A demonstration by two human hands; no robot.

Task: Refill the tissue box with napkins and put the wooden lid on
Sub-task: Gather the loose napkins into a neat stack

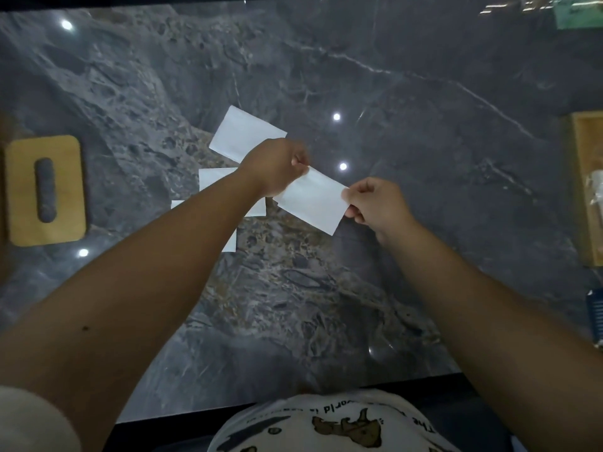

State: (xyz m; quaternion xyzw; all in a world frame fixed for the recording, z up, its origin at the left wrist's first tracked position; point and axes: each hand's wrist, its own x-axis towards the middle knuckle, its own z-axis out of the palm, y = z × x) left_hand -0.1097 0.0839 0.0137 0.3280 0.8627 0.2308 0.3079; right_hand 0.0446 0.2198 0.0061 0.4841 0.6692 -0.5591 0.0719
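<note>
A folded white napkin (311, 202) hangs above the dark marble table, held at both ends. My left hand (275, 166) pinches its far left corner and my right hand (375, 203) pinches its right edge. Another folded napkin (243, 132) lies flat on the table just beyond my left hand. More napkins (215, 177) lie under my left forearm, partly hidden. The wooden lid (45, 190), with a long oval slot, lies flat at the far left. The wooden tissue box (585, 190) stands at the right edge, cut off by the frame.
Something pale and crumpled (595, 190) sits in the box at the right edge. A blue object (595, 318) pokes in below it. A green item (577, 11) is at the top right corner. The table's near edge (293, 391) runs close to my body.
</note>
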